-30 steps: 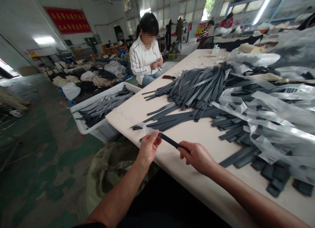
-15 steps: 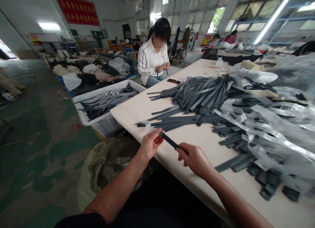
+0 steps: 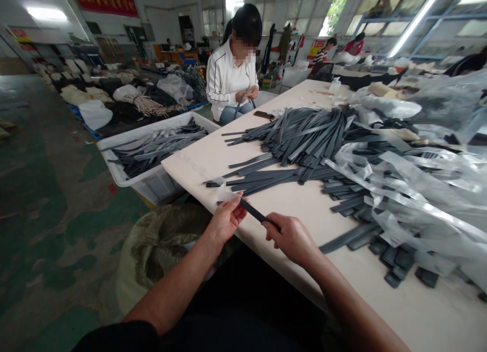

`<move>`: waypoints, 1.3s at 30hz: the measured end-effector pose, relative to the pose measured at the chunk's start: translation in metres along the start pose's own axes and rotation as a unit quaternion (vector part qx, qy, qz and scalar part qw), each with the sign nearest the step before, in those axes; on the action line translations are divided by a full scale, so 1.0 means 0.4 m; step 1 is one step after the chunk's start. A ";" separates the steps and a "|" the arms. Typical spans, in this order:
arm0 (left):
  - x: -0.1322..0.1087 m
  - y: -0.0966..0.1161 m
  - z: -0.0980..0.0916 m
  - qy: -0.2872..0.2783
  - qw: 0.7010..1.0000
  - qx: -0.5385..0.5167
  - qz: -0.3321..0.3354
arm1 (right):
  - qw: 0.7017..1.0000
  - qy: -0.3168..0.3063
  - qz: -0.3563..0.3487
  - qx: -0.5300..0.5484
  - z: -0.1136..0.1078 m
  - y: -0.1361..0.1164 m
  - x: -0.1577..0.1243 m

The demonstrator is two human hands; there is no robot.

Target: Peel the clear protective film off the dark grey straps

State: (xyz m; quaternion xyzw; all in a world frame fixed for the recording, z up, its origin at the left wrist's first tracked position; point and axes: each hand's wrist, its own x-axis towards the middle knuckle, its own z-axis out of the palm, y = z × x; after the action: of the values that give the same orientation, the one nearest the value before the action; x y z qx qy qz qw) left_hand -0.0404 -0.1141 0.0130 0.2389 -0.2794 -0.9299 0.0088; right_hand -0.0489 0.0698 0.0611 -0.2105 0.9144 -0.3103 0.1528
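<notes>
A dark grey flat strap [image 3: 255, 210] runs between my two hands above the near edge of the table. My left hand [image 3: 227, 221] pinches its far end, where a piece of clear plastic film [image 3: 225, 191] sticks out past the fingertips. Farther along, my right hand [image 3: 292, 235] is closed around the strap with the thumb side up. Beyond my hands lies a big heap of similar grey straps [image 3: 304, 136]. More strap ends [image 3: 395, 255] lie to the right, partly under clear plastic bags [image 3: 426, 200].
A white bin [image 3: 152, 182] full of straps stands left of the table [image 3: 190, 164]. Below it sits an open woven sack [image 3: 152, 245]. Across the table corner a co-worker in a white jacket [image 3: 222, 78] handles a strap. A dark phone-like object [image 3: 264, 115] lies near them.
The whole view has shifted, so the surroundings sit farther left and higher. Both hands keep their hold on the strap. More of the clear film shows beyond my left fingertips.
</notes>
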 end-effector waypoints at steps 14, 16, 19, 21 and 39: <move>0.003 0.014 -0.008 -0.013 1.000 -0.013 -0.022 | 0.998 -0.002 0.021 0.065 0.032 0.042 -0.007; 0.007 0.013 -0.011 -0.004 1.000 -0.019 -0.018 | 0.997 0.002 0.010 0.081 0.027 0.040 -0.010; 0.011 0.015 -0.012 0.006 1.000 -0.021 -0.023 | 0.993 0.024 0.000 0.113 0.018 0.039 -0.012; 0.012 0.018 -0.011 0.006 0.999 -0.022 -0.029 | 0.991 0.031 -0.003 0.133 0.014 0.037 -0.013; 0.003 0.008 0.017 0.015 0.999 -0.024 -0.033 | 0.994 0.034 -0.021 0.105 0.027 0.051 -0.025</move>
State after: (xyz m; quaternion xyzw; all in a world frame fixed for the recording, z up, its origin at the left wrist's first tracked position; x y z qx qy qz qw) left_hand -0.0449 -0.1136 0.0191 0.2615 -0.2484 -0.9326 -0.0118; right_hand -0.0418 0.0837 0.0417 -0.2021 0.8766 -0.4147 0.1367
